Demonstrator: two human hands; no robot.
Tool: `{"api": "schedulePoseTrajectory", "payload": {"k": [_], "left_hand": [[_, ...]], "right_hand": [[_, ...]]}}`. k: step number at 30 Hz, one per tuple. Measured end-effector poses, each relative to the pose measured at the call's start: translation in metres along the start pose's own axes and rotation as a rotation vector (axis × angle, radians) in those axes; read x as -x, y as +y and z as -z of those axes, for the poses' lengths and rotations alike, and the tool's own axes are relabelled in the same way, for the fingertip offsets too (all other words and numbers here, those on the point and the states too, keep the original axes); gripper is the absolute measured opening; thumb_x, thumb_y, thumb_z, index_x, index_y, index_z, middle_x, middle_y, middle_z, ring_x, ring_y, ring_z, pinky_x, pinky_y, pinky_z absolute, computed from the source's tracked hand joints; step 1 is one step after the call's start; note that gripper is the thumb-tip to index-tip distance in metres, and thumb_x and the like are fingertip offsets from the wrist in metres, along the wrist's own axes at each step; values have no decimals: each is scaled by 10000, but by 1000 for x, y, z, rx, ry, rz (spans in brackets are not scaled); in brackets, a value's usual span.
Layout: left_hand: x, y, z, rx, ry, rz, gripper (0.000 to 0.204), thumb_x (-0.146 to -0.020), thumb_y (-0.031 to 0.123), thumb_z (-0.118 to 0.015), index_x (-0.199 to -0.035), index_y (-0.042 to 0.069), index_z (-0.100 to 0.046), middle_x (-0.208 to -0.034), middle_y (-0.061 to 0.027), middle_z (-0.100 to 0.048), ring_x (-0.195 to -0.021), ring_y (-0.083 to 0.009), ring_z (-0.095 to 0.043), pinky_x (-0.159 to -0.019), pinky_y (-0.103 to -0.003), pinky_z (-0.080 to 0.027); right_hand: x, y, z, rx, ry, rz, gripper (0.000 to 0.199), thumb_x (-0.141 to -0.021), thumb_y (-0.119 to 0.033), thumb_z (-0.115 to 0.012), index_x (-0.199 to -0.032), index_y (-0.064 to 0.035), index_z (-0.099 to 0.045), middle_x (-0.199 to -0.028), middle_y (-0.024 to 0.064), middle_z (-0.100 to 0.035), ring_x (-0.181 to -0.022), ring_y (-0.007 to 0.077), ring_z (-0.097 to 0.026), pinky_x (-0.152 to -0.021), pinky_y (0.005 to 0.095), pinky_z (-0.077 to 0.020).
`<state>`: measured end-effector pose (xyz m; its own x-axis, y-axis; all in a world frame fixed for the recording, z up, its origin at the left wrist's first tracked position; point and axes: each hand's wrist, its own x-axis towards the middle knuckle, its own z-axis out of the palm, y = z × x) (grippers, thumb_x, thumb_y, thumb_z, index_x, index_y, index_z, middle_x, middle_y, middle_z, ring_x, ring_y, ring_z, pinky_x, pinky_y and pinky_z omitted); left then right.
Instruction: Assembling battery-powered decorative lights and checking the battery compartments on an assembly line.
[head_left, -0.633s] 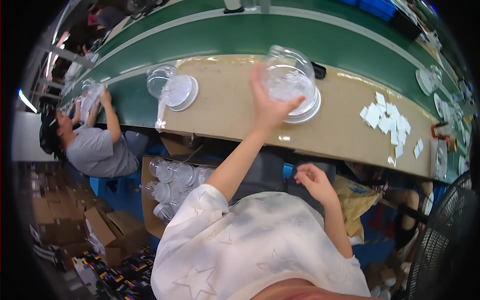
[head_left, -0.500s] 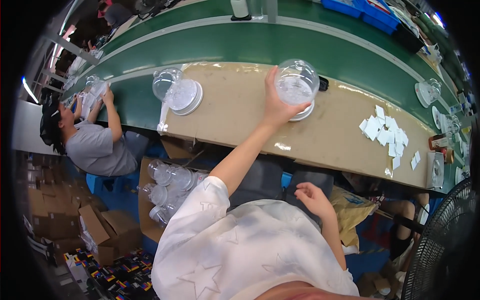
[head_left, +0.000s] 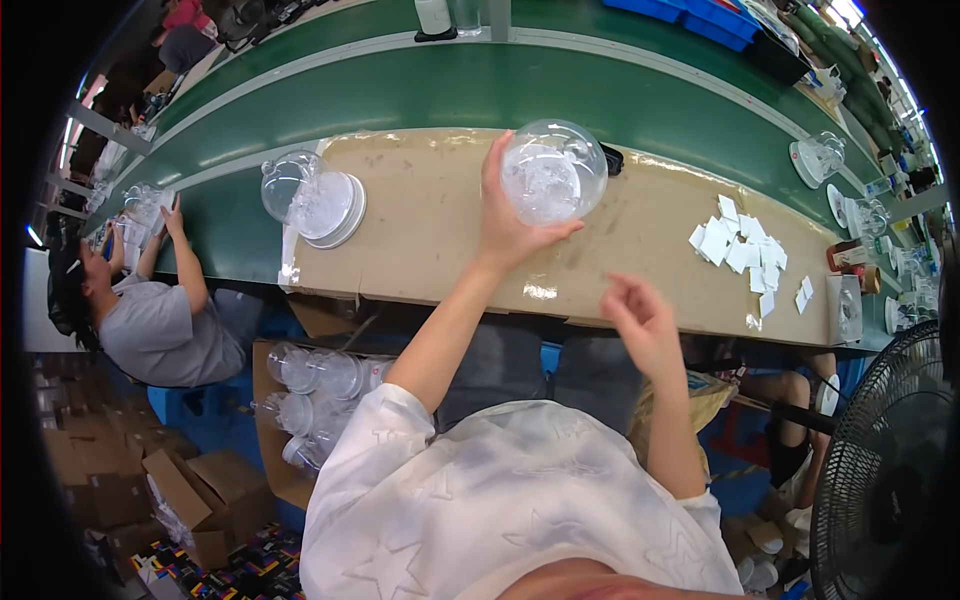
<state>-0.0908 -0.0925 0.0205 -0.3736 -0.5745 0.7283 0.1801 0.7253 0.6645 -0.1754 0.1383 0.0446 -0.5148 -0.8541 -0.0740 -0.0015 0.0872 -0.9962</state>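
My left hand [head_left: 505,225] is wrapped round the near left side of a clear plastic globe [head_left: 577,140], thumb along its lower edge. A white round base and clear crinkled bits show through the globe's wall. My right hand [head_left: 643,325] hovers by the table's front edge, slightly blurred, its fingers loosely bent and apart with nothing visible in them. Left of my left hand, another clear globe [head_left: 287,180] with a white round base [head_left: 340,215] rests tilted on the cardboard-covered table [head_left: 420,240]. A scattered pile of small white square cards [head_left: 740,245] lies to the right.
A black object [head_left: 613,160] lies just behind the held globe. Below the table, a carton [head_left: 275,440] holds several clear globes. A black fan [head_left: 880,470] stands at the right. At the left a co-worker [head_left: 165,320] sits handling clear and white pieces.
The held globe has turned, showing more of its white base, and no longer sits over the white disc on the table. My right hand has risen from my lap toward the table edge.
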Motion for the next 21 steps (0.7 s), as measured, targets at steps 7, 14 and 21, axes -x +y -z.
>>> {"api": "schedulePoseTrajectory", "payload": {"k": [7, 14, 21], "left_hand": [[11, 6, 17, 98, -59, 12, 1262, -512, 320, -947, -1466, 24, -176, -1444, -209, -331, -1315, -370, -377, -1086, -460, -339], [14, -13, 45, 153, 38, 66, 1215, -537, 297, -951, -1457, 6, -213, -1437, -171, -307, -1285, -302, -430, -1034, -427, -419], [-5, -11, 94, -166, 16, 64, 1184, -562, 321, -929, -1463, 21, -222, -1481, -182, -270, -1354, -345, -346, -1108, -452, -309]], "right_hand": [[-69, -82, -38, 283, 111, 484, 418, -818, 8, -705, -1216, -8, -582, -815, -8, -533, -738, 78, -497, -681, 218, -426], [-114, -88, -73, 425, 69, 620, 306, -775, -24, -758, -1063, -9, -655, -728, -31, -531, -655, 59, -471, -594, 204, -405], [-172, -93, -103, 549, -7, 586, 168, -845, -33, -706, -1008, -5, -673, -776, -20, -601, -696, 28, -516, -593, 186, -406]]}}
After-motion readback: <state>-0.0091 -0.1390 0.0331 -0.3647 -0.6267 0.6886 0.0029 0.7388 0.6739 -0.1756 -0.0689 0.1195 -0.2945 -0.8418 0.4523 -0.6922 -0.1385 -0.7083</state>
